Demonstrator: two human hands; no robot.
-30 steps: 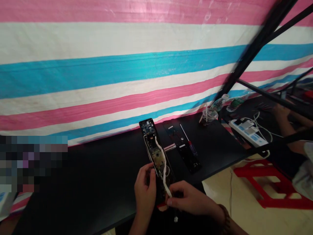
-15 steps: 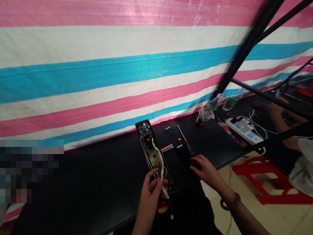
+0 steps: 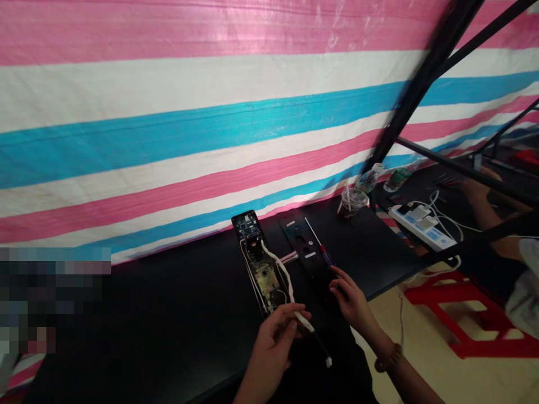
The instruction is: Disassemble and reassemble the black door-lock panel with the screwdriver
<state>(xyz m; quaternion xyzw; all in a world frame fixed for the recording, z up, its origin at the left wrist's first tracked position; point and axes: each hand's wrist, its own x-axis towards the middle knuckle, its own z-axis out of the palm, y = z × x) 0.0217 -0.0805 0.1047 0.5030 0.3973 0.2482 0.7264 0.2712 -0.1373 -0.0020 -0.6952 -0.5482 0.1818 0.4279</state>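
Observation:
A long, narrow black casing (image 3: 263,279) lies opened on the table, its inside facing up. At its far end sits a blue circuit board (image 3: 247,227). My left hand (image 3: 278,342) is closed over the casing's near end, with a white-wrapped cable (image 3: 286,272) between its fingers. The cable's loose end has a small white connector and hangs to the right. My right hand (image 3: 351,297) is curled just beyond the near end of a flat black panel (image 3: 300,238); what its fingers pinch is too dark to make out. A screwdriver (image 3: 323,249) lies between the panel and the table's right part.
A plastic cup with a straw (image 3: 352,201) and bottles stand at the back right. Beyond a black metal frame (image 3: 416,95) are a white power strip (image 3: 421,225), a red stool (image 3: 455,314) and another person's arm (image 3: 484,196). A striped tarpaulin (image 3: 210,129) hangs behind.
My left hand has moved right and pulled the cable's loose end right, off the casing. My right hand has shifted slightly; the black panel now shows more clearly.

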